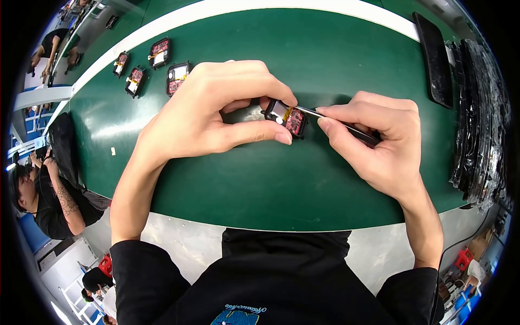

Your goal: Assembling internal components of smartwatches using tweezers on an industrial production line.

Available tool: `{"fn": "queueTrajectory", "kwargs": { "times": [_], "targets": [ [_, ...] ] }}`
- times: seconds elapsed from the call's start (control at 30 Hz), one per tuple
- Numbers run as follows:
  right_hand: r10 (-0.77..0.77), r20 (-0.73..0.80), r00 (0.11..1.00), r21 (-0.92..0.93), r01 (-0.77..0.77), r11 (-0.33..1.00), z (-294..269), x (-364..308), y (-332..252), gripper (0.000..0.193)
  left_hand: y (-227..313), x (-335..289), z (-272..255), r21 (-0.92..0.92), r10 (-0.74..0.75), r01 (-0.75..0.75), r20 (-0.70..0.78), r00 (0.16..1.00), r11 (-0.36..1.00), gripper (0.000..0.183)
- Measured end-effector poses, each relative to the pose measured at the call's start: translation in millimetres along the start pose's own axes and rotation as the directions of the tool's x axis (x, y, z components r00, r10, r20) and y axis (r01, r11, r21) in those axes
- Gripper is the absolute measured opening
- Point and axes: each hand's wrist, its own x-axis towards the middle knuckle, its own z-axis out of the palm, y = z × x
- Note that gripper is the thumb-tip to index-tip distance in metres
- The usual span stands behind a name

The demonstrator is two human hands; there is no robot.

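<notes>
Between the thumb and fingers of my left hand (216, 108) is a small black device housing (296, 122), its inside facing up. A red circuit board, a pale rectangular part and a yellow flex strip show in it. My right hand (379, 130) pinches a slim pair of tweezers (360, 134), dark at the grip and silvery toward the tip. The tip reaches the housing's upper right edge, near my left index fingertip; whether it touches the yellow strip I cannot tell.
Similar open housings lie at the upper left of the green table, including one (160, 53) and another (177, 77) beside my left hand. A black tray (433, 59) and a stack of plastic-wrapped trays (476, 119) line the right side. Another person (49, 200) sits at left.
</notes>
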Motion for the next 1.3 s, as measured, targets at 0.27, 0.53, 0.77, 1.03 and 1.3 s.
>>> {"fn": "queueTrajectory", "kwargs": {
  "times": [0.27,0.53,0.77,1.03,1.3],
  "targets": [
    [-0.064,-0.006,0.998,-0.021,0.063,0.998,0,-4,2,0.016,3,1,1,-0.020,-0.054,0.054,0.008,0.998,0.998,0.045],
    [0.099,-0.072,0.992,0.032,-0.097,0.995,-7,2,-7,0.010,5,-1,3,-0.084,-0.146,0.143,-0.030,0.989,0.986,0.060],
    [0.106,0.008,0.994,0.110,-0.107,0.988,-1,2,-9,0.024,0,-4,10,0.039,0.002,-0.002,-0.022,1.000,0.999,0.060],
    [-0.002,0.100,0.995,-0.167,0.019,0.986,13,-4,-13,0.046,8,-7,6,-0.058,-0.040,0.043,0.053,0.998,0.997,0.085],
    [-0.155,0.018,0.988,-0.175,0.156,0.972,10,-7,-12,0.038,26,-17,-46,0.285,-0.091,0.074,0.046,0.995,0.956,0.063]
  ]
}}
